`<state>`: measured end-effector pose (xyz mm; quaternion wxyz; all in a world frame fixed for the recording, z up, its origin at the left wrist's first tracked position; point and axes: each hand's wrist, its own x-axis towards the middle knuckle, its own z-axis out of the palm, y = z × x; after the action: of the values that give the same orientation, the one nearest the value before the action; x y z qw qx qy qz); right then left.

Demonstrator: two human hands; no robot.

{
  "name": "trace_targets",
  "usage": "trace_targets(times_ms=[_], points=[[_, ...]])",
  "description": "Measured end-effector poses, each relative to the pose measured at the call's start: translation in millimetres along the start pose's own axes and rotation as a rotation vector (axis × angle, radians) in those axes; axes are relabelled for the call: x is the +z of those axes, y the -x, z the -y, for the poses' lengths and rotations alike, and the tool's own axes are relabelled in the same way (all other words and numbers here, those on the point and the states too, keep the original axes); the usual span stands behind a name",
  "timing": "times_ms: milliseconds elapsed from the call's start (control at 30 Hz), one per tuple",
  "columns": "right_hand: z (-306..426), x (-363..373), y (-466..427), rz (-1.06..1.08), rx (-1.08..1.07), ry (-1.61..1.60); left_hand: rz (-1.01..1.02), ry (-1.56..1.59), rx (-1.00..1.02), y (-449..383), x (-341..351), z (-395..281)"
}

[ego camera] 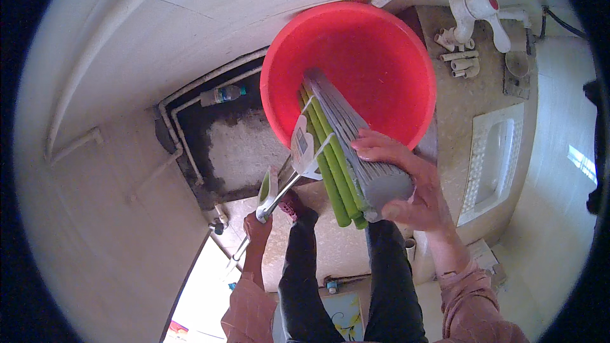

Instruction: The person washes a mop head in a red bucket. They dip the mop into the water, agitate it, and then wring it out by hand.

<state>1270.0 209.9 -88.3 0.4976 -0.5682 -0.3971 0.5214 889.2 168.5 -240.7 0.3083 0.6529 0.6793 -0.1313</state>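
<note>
A sponge mop is tilted across the view, its far end over the red plastic basin (348,33) and its near end in front of my legs. My left hand (258,226) is closed around its metal handle (281,193), near a green-and-white lever (268,188). My right hand (419,181) grips the near end of the grey sponge head (355,133), fingers on the top side and thumb on the end face. Green rollers (333,171) run along the sponge. A white bracket (303,145) joins head and handle. The inside of the basin shows only red.
A white tap (472,9) with a lever juts out above right. Plastic pipe fittings (460,59) lie on the floor beside a white squat toilet (491,162). At left, a plastic bottle (228,94) lies in a dark recess edged by wall pipes (178,128).
</note>
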Motion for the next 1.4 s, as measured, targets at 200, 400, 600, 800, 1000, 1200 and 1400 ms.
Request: trace_targets(times_ms=[200,400,600,800,1000,1200,1400], points=[[4.3,15.1,4.2,-0.094,0.029,0.06,0.054,0.046,-0.017,-3.2,8.0,5.6],[13.1,30.8,-8.4,-0.156,0.071,0.183,0.223,0.186,-0.042,-4.9,15.2,12.2],[17.0,37.3,-4.8,-0.19,0.073,0.203,0.251,0.238,-0.023,-3.5,20.3,-2.7],[14.1,43.9,-0.8,-0.263,0.056,0.226,0.254,0.326,-0.041,-2.8,17.7,-8.3],[16.1,50.4,-3.0,-0.296,0.067,0.195,0.106,0.207,0.016,0.2,10.3,-20.8],[17.4,54.1,-6.4,-0.349,0.051,0.24,-0.227,0.261,0.12,14.1,-44.0,-93.9],[22.3,61.0,-8.8,-0.377,0.081,0.284,0.26,1.116,-0.171,63.5,-116.1,-199.3]])
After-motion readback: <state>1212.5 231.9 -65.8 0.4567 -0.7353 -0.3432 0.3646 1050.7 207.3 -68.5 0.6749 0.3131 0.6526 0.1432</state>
